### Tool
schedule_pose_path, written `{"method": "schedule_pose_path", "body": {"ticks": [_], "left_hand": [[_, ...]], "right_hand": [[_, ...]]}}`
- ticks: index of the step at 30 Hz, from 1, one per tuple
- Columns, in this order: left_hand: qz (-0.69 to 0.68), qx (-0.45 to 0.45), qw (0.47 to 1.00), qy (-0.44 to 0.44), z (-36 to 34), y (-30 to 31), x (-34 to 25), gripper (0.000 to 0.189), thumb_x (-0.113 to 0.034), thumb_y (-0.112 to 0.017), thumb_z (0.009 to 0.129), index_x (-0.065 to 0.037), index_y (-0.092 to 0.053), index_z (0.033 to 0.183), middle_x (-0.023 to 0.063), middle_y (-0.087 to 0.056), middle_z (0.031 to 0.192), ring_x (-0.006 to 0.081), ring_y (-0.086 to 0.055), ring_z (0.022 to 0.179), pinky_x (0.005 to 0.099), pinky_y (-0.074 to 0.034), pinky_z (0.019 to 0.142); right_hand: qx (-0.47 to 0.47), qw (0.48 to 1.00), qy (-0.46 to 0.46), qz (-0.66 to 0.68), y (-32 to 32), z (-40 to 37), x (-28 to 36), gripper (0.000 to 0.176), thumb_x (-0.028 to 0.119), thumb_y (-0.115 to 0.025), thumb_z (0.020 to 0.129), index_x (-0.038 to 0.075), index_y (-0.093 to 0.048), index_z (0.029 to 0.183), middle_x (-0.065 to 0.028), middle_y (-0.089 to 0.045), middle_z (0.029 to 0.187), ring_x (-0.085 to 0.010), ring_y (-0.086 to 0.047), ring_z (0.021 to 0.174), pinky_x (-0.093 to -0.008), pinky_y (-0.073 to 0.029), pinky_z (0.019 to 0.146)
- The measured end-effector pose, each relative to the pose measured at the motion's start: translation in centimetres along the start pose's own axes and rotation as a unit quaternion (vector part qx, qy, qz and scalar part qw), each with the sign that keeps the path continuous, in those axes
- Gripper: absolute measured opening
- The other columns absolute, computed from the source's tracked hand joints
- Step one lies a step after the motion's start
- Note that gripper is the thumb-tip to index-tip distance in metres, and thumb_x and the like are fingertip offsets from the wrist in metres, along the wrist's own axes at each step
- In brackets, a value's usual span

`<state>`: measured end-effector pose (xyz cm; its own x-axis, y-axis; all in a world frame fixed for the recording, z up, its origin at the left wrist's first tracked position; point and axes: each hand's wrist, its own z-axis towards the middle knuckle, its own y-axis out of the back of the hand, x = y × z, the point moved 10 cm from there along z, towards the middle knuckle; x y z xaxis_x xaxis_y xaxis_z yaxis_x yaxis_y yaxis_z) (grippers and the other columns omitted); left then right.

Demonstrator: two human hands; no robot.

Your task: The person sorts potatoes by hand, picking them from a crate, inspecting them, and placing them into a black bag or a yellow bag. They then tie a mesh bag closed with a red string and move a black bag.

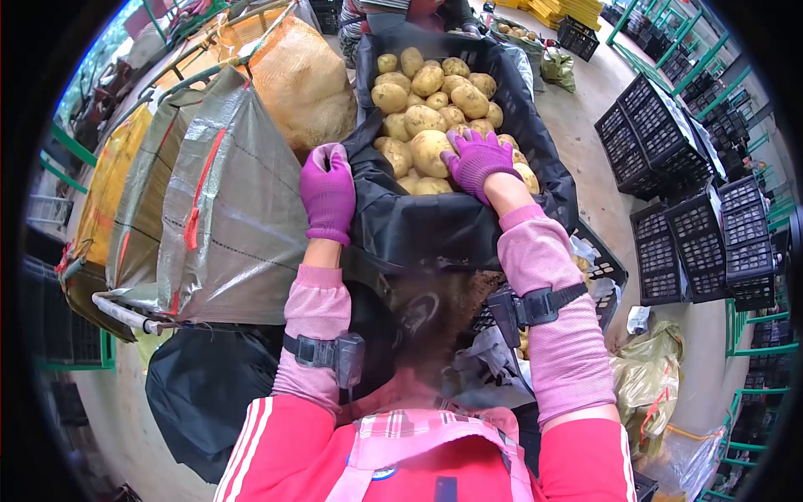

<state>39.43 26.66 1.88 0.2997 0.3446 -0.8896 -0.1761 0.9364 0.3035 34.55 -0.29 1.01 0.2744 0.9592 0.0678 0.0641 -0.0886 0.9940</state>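
Many potatoes (428,121) fill a crate lined with black cloth (435,230) in front of me. My right hand (481,163), in a purple glove, lies on the potatoes near the crate's front right, fingers spread, beside a large pale potato (431,152). At the crate's left edge is my left hand (328,191), also gloved in purple. Its fingers are curled closed by the black lining; what they hold, if anything, is hidden.
Grey woven sacks (238,201) hang on a frame at the left, with a full orange mesh sack (301,79) behind. Black crates (661,134) stand at the right. Another person (397,18) is beyond the potatoes. Plastic bags (648,376) lie lower right.
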Motion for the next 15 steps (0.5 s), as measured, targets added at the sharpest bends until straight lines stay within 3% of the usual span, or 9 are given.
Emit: {"method": "schedule_pose_path", "body": {"ticks": [3,5,7,8,10,11,12,14,15], "left_hand": [[-0.055,-0.073,0.994,-0.059,0.1,0.6,-0.4,0.026,-0.014,-0.063,0.095,0.000,-0.062,0.116,0.0168,-0.067,0.109,0.0250,-0.065,0.099,0.0354,-0.050,0.088],[0.010,-0.157,0.965,-0.210,-1.9,2.1,-6.4,0.035,-0.011,-0.064,0.094,0.004,-0.056,0.124,0.0182,-0.062,0.122,0.0249,-0.061,0.112,0.0359,-0.047,0.096],[-0.071,-0.164,0.945,-0.273,-5.5,2.7,-11.9,0.038,-0.010,-0.063,0.095,0.005,-0.054,0.129,0.0164,-0.058,0.129,0.0245,-0.059,0.115,0.0351,-0.046,0.100],[-0.121,-0.127,0.938,-0.298,-7.5,2.2,-14.1,0.039,-0.010,-0.061,0.096,0.007,-0.051,0.130,0.0175,-0.058,0.129,0.0258,-0.059,0.117,0.0364,-0.045,0.102],[-0.211,-0.002,0.923,-0.323,-11.0,0.0,-16.7,0.041,-0.010,-0.057,0.098,0.009,-0.048,0.133,0.0206,-0.058,0.130,0.0290,-0.058,0.120,0.0396,-0.044,0.105],[-0.249,0.089,0.909,-0.322,-12.5,-1.8,-17.6,0.041,-0.010,-0.054,0.098,0.009,-0.047,0.134,0.0226,-0.058,0.131,0.0309,-0.057,0.122,0.0416,-0.043,0.107],[-0.283,0.100,0.879,-0.369,-14.6,-2.8,-17.9,0.040,0.003,-0.057,0.090,0.007,-0.051,0.129,0.0238,-0.060,0.127,0.0332,-0.061,0.116,0.0419,-0.049,0.099],[-0.269,0.208,0.848,-0.406,-17.9,-5.1,-19.9,0.038,0.007,-0.058,0.084,0.007,-0.057,0.123,0.0241,-0.064,0.120,0.0353,-0.064,0.111,0.0425,-0.051,0.096],[-0.243,0.276,0.845,-0.389,-19.4,-6.2,-21.2,0.037,0.008,-0.061,0.080,0.005,-0.062,0.117,0.0225,-0.066,0.116,0.0364,-0.065,0.108,0.0421,-0.051,0.094]], "right_hand": [[0.037,0.999,0.012,-0.018,-0.3,-0.2,-1.0,0.063,0.056,-0.044,0.096,0.018,-0.045,0.146,-0.0097,-0.037,0.156,-0.0334,-0.037,0.141,-0.0589,-0.029,0.112],[-0.032,0.984,0.013,0.172,5.0,-4.2,-1.7,0.066,0.059,-0.051,0.091,0.012,-0.053,0.138,-0.0167,-0.052,0.142,-0.0362,-0.050,0.130,-0.0493,-0.039,0.108],[-0.295,0.876,0.119,0.362,8.3,-7.1,-6.9,0.053,0.050,-0.065,0.087,0.011,-0.063,0.123,-0.0185,-0.062,0.126,-0.0338,-0.058,0.120,-0.0409,-0.045,0.102],[-0.375,0.856,0.087,0.346,10.5,-11.0,-10.0,0.047,0.044,-0.067,0.088,0.008,-0.065,0.118,-0.0178,-0.067,0.117,-0.0350,-0.062,0.113,-0.0407,-0.048,0.096],[-0.437,0.857,0.007,0.272,10.8,-16.7,-18.9,0.037,0.026,-0.066,0.094,0.004,-0.065,0.123,-0.0101,-0.070,0.116,-0.0170,-0.065,0.105,-0.0293,-0.049,0.095],[-0.425,0.821,-0.022,0.381,9.3,-19.1,-23.3,0.034,0.023,-0.064,0.095,0.004,-0.065,0.124,-0.0096,-0.069,0.118,-0.0136,-0.064,0.106,-0.0275,-0.050,0.094],[-0.409,0.835,-0.115,0.350,6.8,-21.2,-28.5,0.033,0.022,-0.063,0.096,0.005,-0.066,0.124,-0.0097,-0.070,0.117,-0.0131,-0.065,0.103,-0.0269,-0.050,0.092],[-0.316,0.858,-0.306,0.265,-3.4,-25.1,-39.4,0.032,0.027,-0.065,0.094,0.006,-0.070,0.116,-0.0100,-0.073,0.106,-0.0148,-0.067,0.096,-0.0287,-0.051,0.088],[-0.196,0.856,-0.363,0.312,-11.4,-26.3,-44.5,0.052,0.043,-0.071,0.082,0.005,-0.069,0.117,-0.0174,-0.073,0.106,-0.0255,-0.069,0.100,-0.0350,-0.052,0.090]]}}
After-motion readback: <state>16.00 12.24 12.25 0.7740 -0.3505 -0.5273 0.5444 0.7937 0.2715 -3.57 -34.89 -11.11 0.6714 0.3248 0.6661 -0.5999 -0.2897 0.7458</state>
